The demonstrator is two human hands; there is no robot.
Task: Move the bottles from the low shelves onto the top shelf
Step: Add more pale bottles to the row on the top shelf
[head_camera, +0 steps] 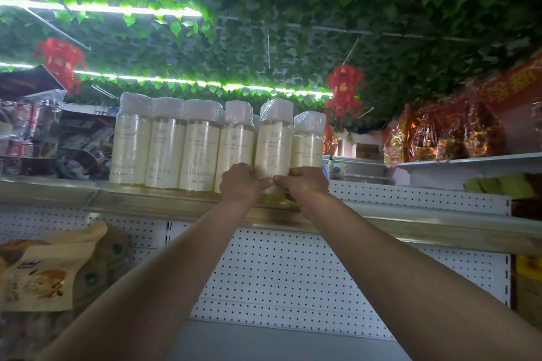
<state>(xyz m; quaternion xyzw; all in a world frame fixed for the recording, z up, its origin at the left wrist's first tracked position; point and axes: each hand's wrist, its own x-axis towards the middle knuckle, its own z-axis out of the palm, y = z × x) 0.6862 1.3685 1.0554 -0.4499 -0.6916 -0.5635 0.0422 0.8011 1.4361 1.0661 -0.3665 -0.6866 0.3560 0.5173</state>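
Now placing: left hand (243, 183) and right hand (305, 184) clamped together round base of pale bottle (274, 146), upright at front edge of top shelf (176, 199), beside row of five others. Next, probably push back level, then release.

Six bottles stand in a row on the top shelf (176, 202), the fifth bottle (274, 138) held between the left hand (242, 183) and right hand (306, 184), bags (44, 269) below left.
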